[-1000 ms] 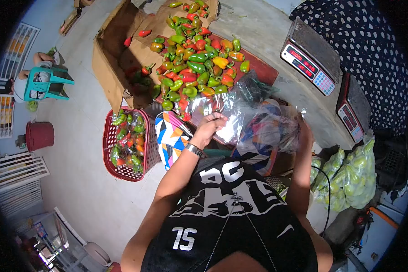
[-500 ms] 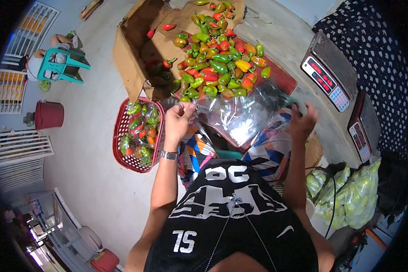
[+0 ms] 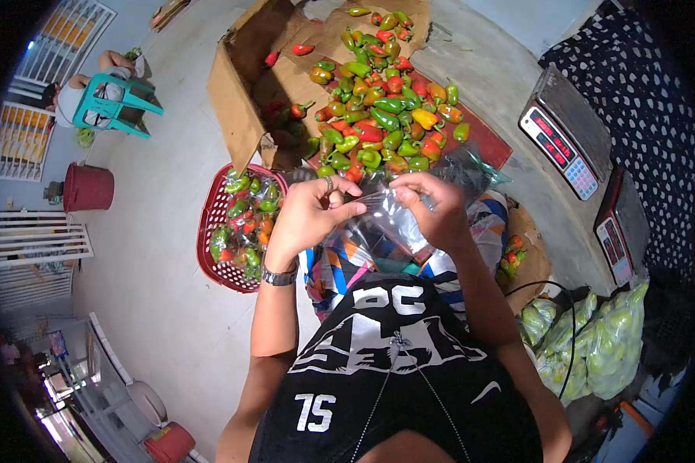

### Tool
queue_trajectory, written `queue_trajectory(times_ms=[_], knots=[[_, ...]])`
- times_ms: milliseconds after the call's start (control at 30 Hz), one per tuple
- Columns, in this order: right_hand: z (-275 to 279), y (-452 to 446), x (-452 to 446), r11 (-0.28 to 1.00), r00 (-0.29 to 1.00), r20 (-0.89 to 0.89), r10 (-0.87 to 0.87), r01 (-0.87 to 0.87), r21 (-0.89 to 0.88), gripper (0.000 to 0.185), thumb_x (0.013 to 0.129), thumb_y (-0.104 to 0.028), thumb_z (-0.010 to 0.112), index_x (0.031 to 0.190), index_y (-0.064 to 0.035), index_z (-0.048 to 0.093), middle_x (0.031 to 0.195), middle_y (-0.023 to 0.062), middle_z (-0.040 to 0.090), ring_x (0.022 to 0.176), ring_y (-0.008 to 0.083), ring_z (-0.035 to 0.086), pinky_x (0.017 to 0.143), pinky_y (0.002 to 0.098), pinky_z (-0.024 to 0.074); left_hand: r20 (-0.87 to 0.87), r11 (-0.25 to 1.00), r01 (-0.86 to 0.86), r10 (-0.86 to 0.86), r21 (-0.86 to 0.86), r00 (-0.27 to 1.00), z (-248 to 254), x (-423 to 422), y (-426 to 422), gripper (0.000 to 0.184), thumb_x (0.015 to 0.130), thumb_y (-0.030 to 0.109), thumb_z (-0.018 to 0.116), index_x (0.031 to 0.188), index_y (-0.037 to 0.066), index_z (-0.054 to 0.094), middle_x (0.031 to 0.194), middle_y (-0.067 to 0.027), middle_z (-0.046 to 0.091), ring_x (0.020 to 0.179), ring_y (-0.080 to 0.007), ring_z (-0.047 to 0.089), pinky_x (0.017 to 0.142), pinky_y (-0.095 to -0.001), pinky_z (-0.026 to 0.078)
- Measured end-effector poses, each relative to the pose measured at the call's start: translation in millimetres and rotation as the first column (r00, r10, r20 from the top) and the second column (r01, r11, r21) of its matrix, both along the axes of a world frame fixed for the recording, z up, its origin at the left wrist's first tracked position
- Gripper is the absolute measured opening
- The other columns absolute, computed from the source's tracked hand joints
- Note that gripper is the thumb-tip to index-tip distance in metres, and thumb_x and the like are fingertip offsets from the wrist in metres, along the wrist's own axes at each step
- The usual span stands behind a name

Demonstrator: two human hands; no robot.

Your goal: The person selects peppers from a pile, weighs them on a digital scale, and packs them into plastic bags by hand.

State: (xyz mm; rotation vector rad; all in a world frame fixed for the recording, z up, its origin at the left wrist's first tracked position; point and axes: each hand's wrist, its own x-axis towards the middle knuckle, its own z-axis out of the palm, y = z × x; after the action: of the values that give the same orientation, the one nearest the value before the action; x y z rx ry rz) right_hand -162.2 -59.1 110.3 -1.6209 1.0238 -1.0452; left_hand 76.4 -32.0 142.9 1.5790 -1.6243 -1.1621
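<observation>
A clear plastic bag (image 3: 390,220) is stretched between my two hands above my lap. My left hand (image 3: 310,216), with a ring and a wristwatch, pinches its left edge between thumb and fingers. On the other side my right hand (image 3: 434,212) has its thumb and fingers closed on the bag's upper edge. Just beyond lies a heap of red, green and orange peppers (image 3: 378,116) on cardboard and a dark red board. More clear plastic (image 3: 471,166) lies at the heap's near right edge. A red basket (image 3: 206,235) to my left holds several bagged portions of peppers (image 3: 247,224).
Two digital scales (image 3: 567,131) stand to the right. Plastic bags of green produce (image 3: 610,339) sit at lower right, near a black cable. A cardboard box (image 3: 228,100) stands behind the basket. A person sits on a teal chair (image 3: 100,100) at far left, near a red bucket (image 3: 89,187).
My right hand has moved left and in toward my left hand and now grips the clear bag. The left hand has shifted slightly right, still pinching. The camera view has shifted slightly.
</observation>
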Motion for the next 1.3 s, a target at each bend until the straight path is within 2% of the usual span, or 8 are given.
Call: queue_trajectory(times_ms=[67,233,533,733,1000,1100,1200,1300], knots=[[-10,-1,-6,0.94,0.992,0.111,-0.056,0.014,0.341,0.013,0.095,-0.009,0.065,0.103,0.0006,0.07,0.095,0.0095,0.074,0.089,0.0179,0.071,0.079,0.0307,0.0551,-0.094,0.998,0.021,-0.015,0.066,0.995,-8,1,0,0.013,0.09,0.007,0.079,0.098,-0.001,0.073,0.072,0.0067,0.061,0.062,-0.0019,0.051,0.056,-0.0212,0.042],[-9,2,-14,0.938,0.979,0.193,0.056,-0.118,0.326,0.02,0.095,-0.016,0.069,0.105,0.0018,0.07,0.092,0.007,0.073,0.086,0.0124,0.069,0.082,0.0281,0.0535,-0.288,0.988,0.045,-0.001,0.148,0.958,-18,-10,0,0.009,0.093,0.006,0.076,0.093,-0.002,0.073,0.076,0.0049,0.065,0.064,-0.0014,0.053,0.056,-0.0199,0.042],[-17,0,-17,0.927,0.998,0.03,-0.057,0.041,0.373,0.02,0.09,-0.016,0.075,0.095,0.0032,0.073,0.087,0.0064,0.075,0.082,0.0105,0.068,0.075,0.0266,0.0525,-0.229,0.986,0.045,-0.007,0.161,0.973,-22,-13,6,0.008,0.09,0.006,0.078,0.093,0.0,0.076,0.08,0.0018,0.071,0.072,-0.0023,0.059,0.064,-0.0201,0.047],[-29,2,-19,0.945,0.981,0.194,-0.021,-0.044,0.325,0.013,0.092,-0.003,0.07,0.102,0.0044,0.071,0.093,0.0094,0.074,0.088,0.0121,0.069,0.081,0.0262,0.0553,-0.192,0.986,0.033,0.0,0.165,0.981,-20,-16,6,0.008,0.088,0.006,0.08,0.091,0.0,0.075,0.078,0.0042,0.068,0.071,-0.0015,0.056,0.064,-0.0201,0.046],[-28,4,-21,0.946,0.99,0.128,0.063,-0.1,0.309,0.012,0.093,-0.004,0.07,0.101,0.0045,0.07,0.093,0.0089,0.074,0.088,0.0106,0.069,0.08,0.0259,0.055,-0.236,0.986,0.026,0.013,0.162,0.972,-32,-18,8,0.007,0.088,0.003,0.08,0.091,0.0,0.074,0.075,0.0064,0.064,0.069,-0.0015,0.053,0.061,-0.0194,0.044],[-34,4,-22,0.943,0.996,0.058,0.063,-0.079,0.323,0.012,0.093,-0.007,0.071,0.098,0.0039,0.07,0.091,0.008,0.074,0.086,0.0094,0.068,0.076,0.026,0.0545,-0.245,0.997,0.022,-0.002,0.08,0.97,-38,-18,9,0.01,0.089,0.01,0.08,0.089,0.001,0.075,0.064,0.0105,0.054,0.058,-0.0001,0.042,0.051,-0.0217,0.032],[-35,4,-21,0.933,0.995,0.091,0.037,-0.067,0.354,0.012,0.092,-0.008,0.073,0.096,0.0039,0.07,0.089,0.0075,0.073,0.083,0.0087,0.068,0.074,0.026,0.0545,-0.216,0.988,0.03,0.004,0.154,0.976,-34,-15,9,0.01,0.087,0.003,0.081,0.093,-0.001,0.074,0.076,0.0062,0.063,0.07,-0.0011,0.052,0.061,-0.0191,0.042],[-32,4,-19,0.922,0.988,0.153,0.035,-0.091,0.375,0.013,0.092,-0.006,0.073,0.096,0.0044,0.069,0.088,0.0074,0.073,0.082,0.0089,0.068,0.074,0.0254,0.0547,-0.227,0.981,0.062,-0.019,0.183,0.974,-34,-14,9,0.016,0.084,0.004,0.083,0.096,0.0,0.074,0.074,0.0081,0.06,0.067,-0.0013,0.049,0.06,-0.0188,0.04]])
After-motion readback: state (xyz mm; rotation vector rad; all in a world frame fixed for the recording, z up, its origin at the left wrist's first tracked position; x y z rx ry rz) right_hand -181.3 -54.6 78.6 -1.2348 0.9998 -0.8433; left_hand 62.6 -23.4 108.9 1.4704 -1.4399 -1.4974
